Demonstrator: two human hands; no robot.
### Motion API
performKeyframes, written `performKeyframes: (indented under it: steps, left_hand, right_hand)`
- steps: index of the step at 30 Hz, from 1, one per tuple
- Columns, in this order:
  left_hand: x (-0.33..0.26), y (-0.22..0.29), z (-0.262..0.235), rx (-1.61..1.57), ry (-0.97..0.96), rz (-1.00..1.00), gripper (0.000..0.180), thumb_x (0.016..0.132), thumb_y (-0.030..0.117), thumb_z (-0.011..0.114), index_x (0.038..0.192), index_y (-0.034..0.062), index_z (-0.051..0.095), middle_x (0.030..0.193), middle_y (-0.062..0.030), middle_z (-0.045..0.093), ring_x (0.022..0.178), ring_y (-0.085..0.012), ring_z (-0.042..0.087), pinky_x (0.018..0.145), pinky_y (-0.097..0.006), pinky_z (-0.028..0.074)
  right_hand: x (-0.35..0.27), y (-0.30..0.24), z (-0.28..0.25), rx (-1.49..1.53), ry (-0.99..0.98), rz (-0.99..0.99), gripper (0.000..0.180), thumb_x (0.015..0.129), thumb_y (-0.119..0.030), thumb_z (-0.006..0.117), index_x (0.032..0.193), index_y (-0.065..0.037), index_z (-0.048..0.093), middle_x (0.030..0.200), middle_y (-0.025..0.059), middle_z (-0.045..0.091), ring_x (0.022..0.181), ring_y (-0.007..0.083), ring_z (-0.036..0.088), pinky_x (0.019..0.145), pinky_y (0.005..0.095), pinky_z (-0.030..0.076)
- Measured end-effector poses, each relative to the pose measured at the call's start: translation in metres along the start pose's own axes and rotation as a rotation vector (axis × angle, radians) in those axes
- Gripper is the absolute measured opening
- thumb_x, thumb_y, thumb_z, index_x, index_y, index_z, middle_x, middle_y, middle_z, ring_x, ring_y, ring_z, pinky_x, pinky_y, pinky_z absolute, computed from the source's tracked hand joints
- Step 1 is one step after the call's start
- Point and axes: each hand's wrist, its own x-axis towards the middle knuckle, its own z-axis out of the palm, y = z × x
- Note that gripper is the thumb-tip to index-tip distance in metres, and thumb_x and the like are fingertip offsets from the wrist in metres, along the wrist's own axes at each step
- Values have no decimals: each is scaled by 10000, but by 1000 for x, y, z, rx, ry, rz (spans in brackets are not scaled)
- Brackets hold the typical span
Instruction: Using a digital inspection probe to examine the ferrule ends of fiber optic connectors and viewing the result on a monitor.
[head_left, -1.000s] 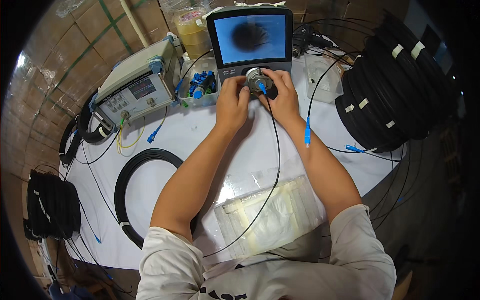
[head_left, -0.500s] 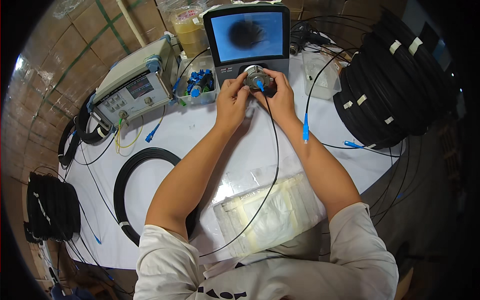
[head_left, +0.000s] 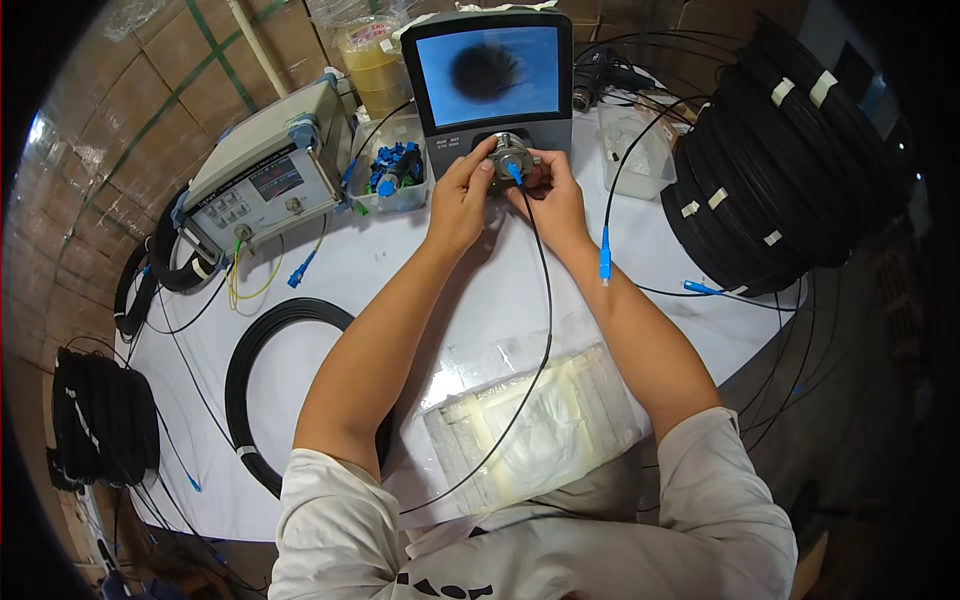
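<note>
Both hands pinch at the scope's metal port (head_left: 512, 158): left hand (head_left: 462, 196) grips its side, right hand (head_left: 552, 196) holds the blue plug (head_left: 515, 174) there, fingertips hiding the joint.

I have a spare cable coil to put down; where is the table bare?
Bare white table lies between the grey test instrument and the left forearm, above the black cable loop. A smaller patch sits right of the right hand, before the stacked black coils. Around the screen unit it is crowded.
</note>
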Motion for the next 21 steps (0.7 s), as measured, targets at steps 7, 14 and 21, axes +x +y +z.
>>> performKeyframes:
  steps: [7,14,21]
  left_hand:
    - [-5,-2,-2,138,47,8,439,1102,304,546,1442,31,594,964,-118,706,886,-206,656,823,-344,519]
    - [-19,10,3,-68,-21,-156,440,1089,273,551,1478,69,530,780,-30,616,704,-101,525,660,-282,441]
    - [-18,8,0,-122,-96,-148,486,1097,279,542,1565,172,465,782,46,509,649,-43,443,548,-217,349]
  right_hand:
    - [-1,-7,-1,97,-16,21,571,806,84,815,1317,-76,613,994,15,633,860,100,642,777,256,581]
    - [0,-1,-6,101,-74,12,635,798,129,777,1371,-85,607,1067,25,612,890,103,638,800,246,572]
    - [0,2,-3,111,-64,23,585,814,94,783,1347,-76,612,1027,28,633,878,109,658,781,249,570]
